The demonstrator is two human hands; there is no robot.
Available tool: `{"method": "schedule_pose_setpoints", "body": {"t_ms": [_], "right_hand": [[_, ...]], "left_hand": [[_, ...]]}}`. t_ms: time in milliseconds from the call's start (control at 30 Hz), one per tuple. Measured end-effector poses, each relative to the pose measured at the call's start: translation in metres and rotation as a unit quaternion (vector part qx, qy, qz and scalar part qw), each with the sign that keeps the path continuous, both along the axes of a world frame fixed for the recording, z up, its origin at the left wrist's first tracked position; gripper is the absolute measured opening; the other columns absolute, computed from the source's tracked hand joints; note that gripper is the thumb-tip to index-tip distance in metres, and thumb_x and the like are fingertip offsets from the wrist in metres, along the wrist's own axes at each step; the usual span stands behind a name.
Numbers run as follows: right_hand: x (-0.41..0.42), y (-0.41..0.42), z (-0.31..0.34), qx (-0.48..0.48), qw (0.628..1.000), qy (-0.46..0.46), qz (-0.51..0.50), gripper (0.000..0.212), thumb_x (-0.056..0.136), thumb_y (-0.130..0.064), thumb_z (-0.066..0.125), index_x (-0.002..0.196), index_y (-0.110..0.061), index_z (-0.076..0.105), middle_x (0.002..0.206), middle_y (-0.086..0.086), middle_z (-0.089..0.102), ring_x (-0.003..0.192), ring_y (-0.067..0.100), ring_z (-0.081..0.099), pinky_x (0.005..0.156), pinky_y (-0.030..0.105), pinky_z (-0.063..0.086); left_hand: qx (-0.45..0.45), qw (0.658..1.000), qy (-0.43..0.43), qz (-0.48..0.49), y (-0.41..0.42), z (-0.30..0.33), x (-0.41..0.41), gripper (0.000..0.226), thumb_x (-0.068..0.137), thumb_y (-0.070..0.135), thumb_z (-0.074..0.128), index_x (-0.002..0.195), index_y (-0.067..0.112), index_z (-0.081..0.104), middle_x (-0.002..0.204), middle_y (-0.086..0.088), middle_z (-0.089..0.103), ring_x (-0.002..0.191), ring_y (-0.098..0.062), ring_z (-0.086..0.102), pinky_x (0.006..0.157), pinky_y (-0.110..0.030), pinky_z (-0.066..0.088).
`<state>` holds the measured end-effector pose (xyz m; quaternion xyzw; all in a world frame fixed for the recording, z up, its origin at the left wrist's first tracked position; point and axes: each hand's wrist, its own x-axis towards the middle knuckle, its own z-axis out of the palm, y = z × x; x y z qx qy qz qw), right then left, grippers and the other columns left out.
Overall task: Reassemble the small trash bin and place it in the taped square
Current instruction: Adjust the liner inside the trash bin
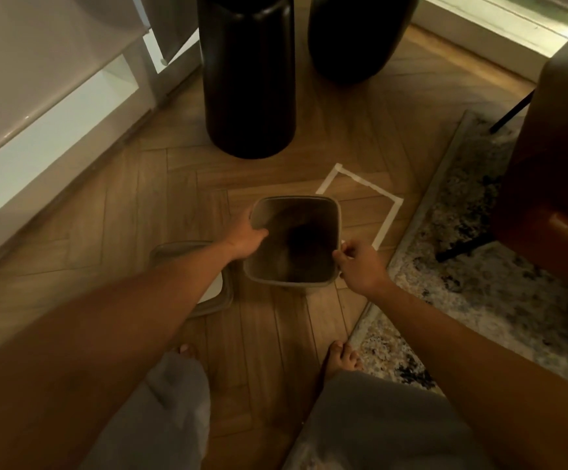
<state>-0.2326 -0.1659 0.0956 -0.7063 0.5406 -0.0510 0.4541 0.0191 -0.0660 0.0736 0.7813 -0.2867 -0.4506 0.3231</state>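
While the bin is gripped at its rim by left hand and right hand, the lid lies nearer the left, the taped square beyond.

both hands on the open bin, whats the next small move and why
Probably let the left hand release the bin and reach for the lid lying on the floor beside it. The bin is open-topped, only partly over the taped square, and the right hand can steady its rim.
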Motion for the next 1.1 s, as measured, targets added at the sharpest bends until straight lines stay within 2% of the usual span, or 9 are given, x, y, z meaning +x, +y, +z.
{"method": "schedule_pose_setpoints", "body": {"t_ms": [200, 400, 500, 667, 833, 900, 967, 1033, 1100], "right_hand": [[-0.018, 0.0, -0.001, 0.058, 0.997, 0.039, -0.013, 0.019, 0.102, -0.022, 0.065, 0.084, -0.016, 0.061, 0.088, 0.014, 0.077, 0.081, 0.031, 0.078, 0.077, 0.058, 0.063], [-0.039, 0.003, -0.002, 0.013, 0.984, 0.151, 0.098, 0.041, 0.104, -0.022, 0.059, 0.066, -0.007, 0.063, 0.079, 0.024, 0.073, 0.073, 0.031, 0.072, 0.065, 0.034, 0.053], [-0.047, 0.001, -0.001, -0.031, 0.961, 0.212, 0.177, 0.053, 0.107, -0.024, 0.055, 0.055, -0.013, 0.051, 0.059, 0.006, 0.056, 0.055, 0.012, 0.052, 0.051, 0.022, 0.034], [-0.05, -0.002, 0.001, -0.063, 0.929, 0.274, 0.241, 0.055, 0.108, -0.028, 0.051, 0.054, -0.019, 0.046, 0.059, -0.002, 0.046, 0.055, 0.007, 0.045, 0.055, 0.024, 0.031], [-0.049, -0.009, 0.007, -0.054, 0.908, 0.313, 0.273, 0.054, 0.109, -0.033, 0.048, 0.057, -0.02, 0.046, 0.062, -0.003, 0.045, 0.069, 0.016, 0.051, 0.067, 0.028, 0.035], [-0.049, -0.013, 0.012, -0.042, 0.902, 0.323, 0.282, 0.049, 0.108, -0.034, 0.049, 0.062, -0.018, 0.054, 0.067, -0.003, 0.047, 0.08, 0.019, 0.055, 0.069, 0.028, 0.037], [-0.046, -0.016, 0.021, -0.041, 0.89, 0.342, 0.299, 0.035, 0.107, -0.037, 0.051, 0.094, -0.011, 0.071, 0.087, 0.001, 0.06, 0.093, 0.022, 0.061, 0.074, 0.031, 0.044], [-0.037, -0.02, 0.033, -0.065, 0.879, 0.359, 0.307, 0.039, 0.104, -0.043, 0.052, 0.122, -0.012, 0.068, 0.116, 0.008, 0.067, 0.106, 0.027, 0.065, 0.078, 0.035, 0.049], [-0.019, -0.024, 0.048, -0.087, 0.886, 0.353, 0.289, 0.039, 0.1, -0.05, 0.056, 0.116, -0.016, 0.066, 0.112, 0.008, 0.069, 0.095, 0.024, 0.066, 0.072, 0.034, 0.05]], "left_hand": [[-0.004, 1.0, -0.007, -0.026, -0.01, 0.02, -0.005, 0.064, 0.099, 0.017, 0.063, 0.158, 0.019, 0.036, 0.149, -0.007, 0.054, 0.129, -0.028, 0.058, 0.106, -0.046, 0.05], [-0.01, 0.999, 0.006, -0.053, -0.009, 0.015, -0.026, 0.065, 0.094, 0.006, 0.067, 0.154, 0.014, 0.042, 0.145, -0.011, 0.058, 0.125, -0.025, 0.06, 0.097, -0.035, 0.053], [-0.009, 0.997, 0.005, -0.079, -0.011, 0.017, -0.034, 0.071, 0.092, 0.003, 0.067, 0.156, 0.017, 0.039, 0.146, -0.008, 0.058, 0.119, -0.019, 0.06, 0.088, -0.026, 0.053], [-0.002, 0.994, 0.011, -0.108, -0.012, 0.019, -0.04, 0.077, 0.093, 0.007, 0.069, 0.159, 0.018, 0.032, 0.15, -0.006, 0.054, 0.112, -0.01, 0.055, 0.073, -0.017, 0.047], [-0.001, 0.992, 0.009, -0.129, -0.008, 0.022, -0.04, 0.08, 0.094, 0.008, 0.07, 0.161, 0.018, 0.027, 0.155, -0.006, 0.048, 0.135, -0.022, 0.052, 0.078, -0.015, 0.045], [0.003, 0.99, 0.01, -0.141, -0.009, 0.024, -0.041, 0.079, 0.094, 0.01, 0.069, 0.16, 0.018, 0.027, 0.154, -0.008, 0.049, 0.134, -0.024, 0.053, 0.088, -0.023, 0.047], [0.008, 0.988, 0.012, -0.154, -0.011, 0.028, -0.04, 0.075, 0.096, 0.012, 0.068, 0.16, 0.019, 0.029, 0.152, -0.009, 0.051, 0.129, -0.026, 0.058, 0.093, -0.03, 0.05], [0.012, 0.986, 0.008, -0.165, -0.011, 0.032, -0.037, 0.069, 0.099, 0.015, 0.065, 0.159, 0.018, 0.031, 0.154, -0.01, 0.048, 0.13, -0.027, 0.057, 0.097, -0.034, 0.051], [0.015, 0.986, -0.016, -0.164, -0.006, 0.036, -0.028, 0.065, 0.1, 0.019, 0.063, 0.158, 0.016, 0.034, 0.157, -0.01, 0.044, 0.138, -0.027, 0.05, 0.104, -0.035, 0.047]]}}
